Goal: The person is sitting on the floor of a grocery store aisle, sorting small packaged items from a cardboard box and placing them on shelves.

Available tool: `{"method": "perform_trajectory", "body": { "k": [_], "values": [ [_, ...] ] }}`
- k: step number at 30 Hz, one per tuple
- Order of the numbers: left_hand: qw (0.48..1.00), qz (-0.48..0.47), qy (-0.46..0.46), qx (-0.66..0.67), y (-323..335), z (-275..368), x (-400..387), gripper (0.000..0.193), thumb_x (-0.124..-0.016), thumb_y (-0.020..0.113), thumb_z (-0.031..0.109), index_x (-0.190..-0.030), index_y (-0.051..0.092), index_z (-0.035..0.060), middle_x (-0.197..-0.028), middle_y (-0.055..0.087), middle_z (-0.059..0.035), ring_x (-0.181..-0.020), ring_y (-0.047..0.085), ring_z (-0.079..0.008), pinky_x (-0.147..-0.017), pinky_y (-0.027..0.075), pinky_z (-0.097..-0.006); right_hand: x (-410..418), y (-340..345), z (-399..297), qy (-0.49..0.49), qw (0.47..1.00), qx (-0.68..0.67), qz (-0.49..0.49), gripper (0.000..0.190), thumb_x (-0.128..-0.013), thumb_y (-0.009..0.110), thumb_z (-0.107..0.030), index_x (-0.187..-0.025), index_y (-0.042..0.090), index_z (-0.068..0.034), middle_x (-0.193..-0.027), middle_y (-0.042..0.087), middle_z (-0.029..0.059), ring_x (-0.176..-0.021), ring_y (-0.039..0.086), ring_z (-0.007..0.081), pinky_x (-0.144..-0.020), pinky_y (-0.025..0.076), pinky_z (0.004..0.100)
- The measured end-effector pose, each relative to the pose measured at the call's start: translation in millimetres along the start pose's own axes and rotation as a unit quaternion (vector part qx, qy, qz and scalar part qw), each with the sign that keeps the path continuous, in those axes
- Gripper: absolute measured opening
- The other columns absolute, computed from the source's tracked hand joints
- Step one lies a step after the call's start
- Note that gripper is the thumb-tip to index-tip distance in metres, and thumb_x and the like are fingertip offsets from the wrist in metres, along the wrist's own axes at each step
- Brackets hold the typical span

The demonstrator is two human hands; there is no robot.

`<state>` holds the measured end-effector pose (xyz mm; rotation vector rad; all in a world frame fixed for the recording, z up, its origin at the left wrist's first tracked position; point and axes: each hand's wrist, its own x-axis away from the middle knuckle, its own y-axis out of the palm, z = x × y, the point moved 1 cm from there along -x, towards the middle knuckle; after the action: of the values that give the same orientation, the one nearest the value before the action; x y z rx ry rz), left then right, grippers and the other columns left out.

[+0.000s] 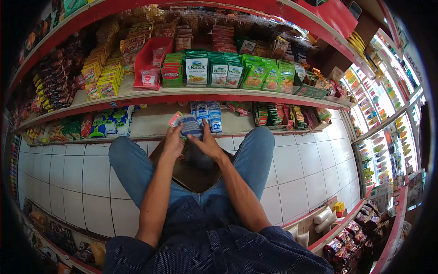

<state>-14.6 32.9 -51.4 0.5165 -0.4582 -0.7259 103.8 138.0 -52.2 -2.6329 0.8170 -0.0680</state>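
Note:
My left hand pinches a small sachet with red, white and green print, along with the near edge of a blue-grey striped cloth. On the cloth's other side is my right hand, its thumb across the front and its index finger extended upward. Both hands are raised between my bent knees, in front of the lowest shelf. Below them is a dark brown box-like object, partly covered by a blurred dark shape. Blue-and-white sachets lie on the shelf just beyond my right hand.
The middle shelf holds green seasoning sachets, a red plastic bin and yellow sachets. Blue-and-green packs stand low at left, a sachet box at right. Glass-doored bottle displays line the right side. Stocked shelving lies behind me.

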Motion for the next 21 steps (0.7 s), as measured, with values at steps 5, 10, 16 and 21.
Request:
{"method": "perform_trajectory", "body": {
  "k": [5,10,16,21],
  "values": [
    [0.995,-0.045,0.047,0.079,-11,20,-2,0.040,-0.102,0.053,0.006,-0.142,0.051,0.0112,-0.128,0.065,-0.0085,-0.115,0.065,-0.0195,-0.097,0.055,-0.0362,3,-15,2,0.080,0.994,-0.037,-0.069,0.050,-0.091,0.076,-0.020,-0.130,0.051,-0.002,-0.104,0.068,0.0199,-0.094,0.063,0.0210,-0.079,0.052,0.0342],
    [0.996,0.010,0.072,0.058,-39,9,-14,0.040,-0.107,0.050,0.019,-0.146,0.046,0.0119,-0.131,0.064,-0.0116,-0.120,0.061,-0.0206,-0.099,0.053,-0.0371,4,-34,-44,0.057,0.981,-0.167,0.074,0.025,-0.096,0.068,-0.011,-0.119,0.060,-0.005,-0.083,0.065,0.0058,-0.069,0.050,0.0078,-0.060,0.042,0.0283],
    [0.985,-0.070,-0.103,0.120,4,6,10,0.069,-0.103,0.030,0.065,-0.136,0.056,0.0100,-0.133,0.063,-0.0075,-0.122,0.060,-0.0226,-0.107,0.047,-0.0394,13,6,-42,-0.239,0.954,0.152,0.096,0.043,-0.095,0.064,-0.010,-0.137,0.054,-0.004,-0.122,0.061,0.0188,-0.106,0.057,0.0289,-0.091,0.044,0.0400],
    [0.988,-0.087,-0.077,0.106,11,-14,14,0.063,-0.107,0.027,0.056,-0.143,0.051,0.0102,-0.136,0.060,-0.0083,-0.125,0.057,-0.0244,-0.111,0.043,-0.0411,7,12,-29,-0.243,0.906,0.340,0.069,0.051,-0.097,0.058,-0.010,-0.145,0.047,0.003,-0.151,0.047,0.0209,-0.144,0.038,0.0412,-0.119,0.026,0.0527]
  ]
}}
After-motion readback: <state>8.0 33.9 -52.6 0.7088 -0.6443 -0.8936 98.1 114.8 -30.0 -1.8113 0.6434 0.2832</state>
